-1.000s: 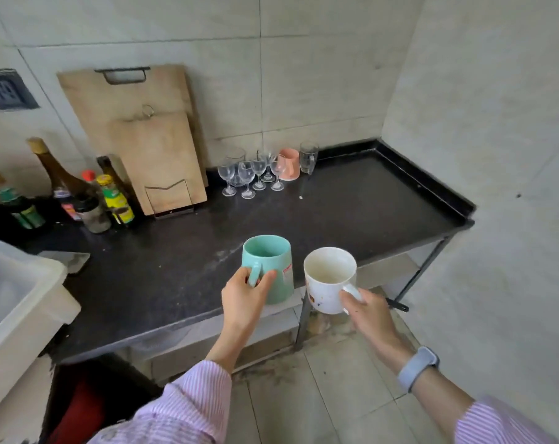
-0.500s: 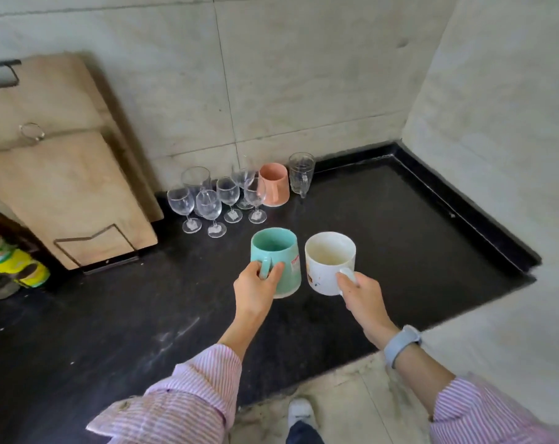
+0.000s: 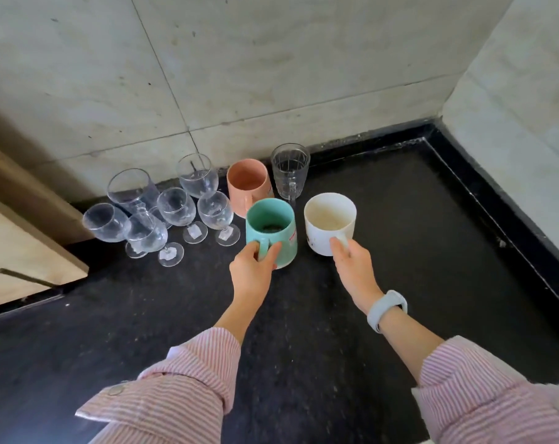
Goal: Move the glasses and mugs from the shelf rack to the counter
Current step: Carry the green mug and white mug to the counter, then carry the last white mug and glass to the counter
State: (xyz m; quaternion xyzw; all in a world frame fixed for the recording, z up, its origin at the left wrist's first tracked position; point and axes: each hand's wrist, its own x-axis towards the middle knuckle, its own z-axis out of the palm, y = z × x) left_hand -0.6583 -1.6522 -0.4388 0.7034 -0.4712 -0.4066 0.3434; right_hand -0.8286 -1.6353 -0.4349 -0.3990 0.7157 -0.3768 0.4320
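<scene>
The left hand [image 3: 254, 267] grips the teal mug [image 3: 270, 232] by its handle, the right hand [image 3: 351, 267] the white mug [image 3: 330, 223], low over the black bench [image 3: 399, 251] beside the stemmed glasses [image 3: 175, 213]. Both look rigid, breakable ceramic, so handles suit.

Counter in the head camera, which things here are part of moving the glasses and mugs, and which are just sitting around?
Part of the job:
teal mug in the left hand
white mug in the right hand
pink mug
glass mug
wine glasses
counter

Just there:
wooden boards
wristband
</scene>
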